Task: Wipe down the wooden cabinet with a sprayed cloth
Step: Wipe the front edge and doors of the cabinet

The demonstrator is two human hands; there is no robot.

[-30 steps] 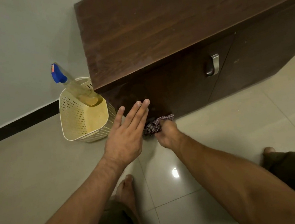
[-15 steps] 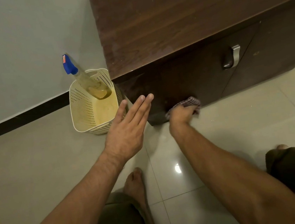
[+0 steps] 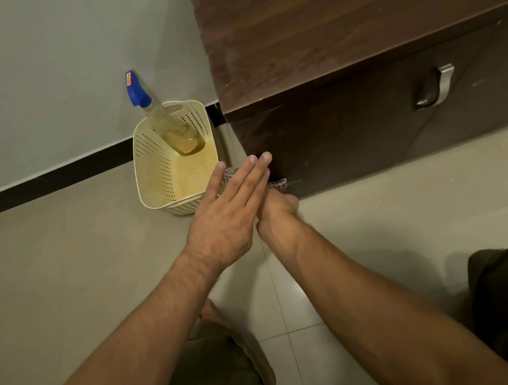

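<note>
The dark wooden cabinet (image 3: pixel 353 22) fills the upper right, its front panel (image 3: pixel 351 137) facing me. My right hand (image 3: pixel 276 208) is shut on a checked cloth (image 3: pixel 280 184) and presses it against the bottom left corner of the cabinet front, near the floor. My left hand (image 3: pixel 233 213) hovers flat with fingers straight and together, in front of the right hand, hiding most of the cloth; a bit of cloth shows past its fingers. A spray bottle (image 3: pixel 155 115) with a blue head leans in a cream perforated basket (image 3: pixel 152 172) left of the cabinet.
A metal handle (image 3: pixel 443 83) sits on the cabinet door to the right. The grey wall with black skirting (image 3: pixel 55 180) runs behind the basket. My knees and a bare foot rest on the glossy tiled floor (image 3: pixel 377 225) below.
My right hand slid the cloth leftward along the bottom of the cabinet front, back toward the corner by the basket. The left hand stayed flat and now overlaps the right hand.
</note>
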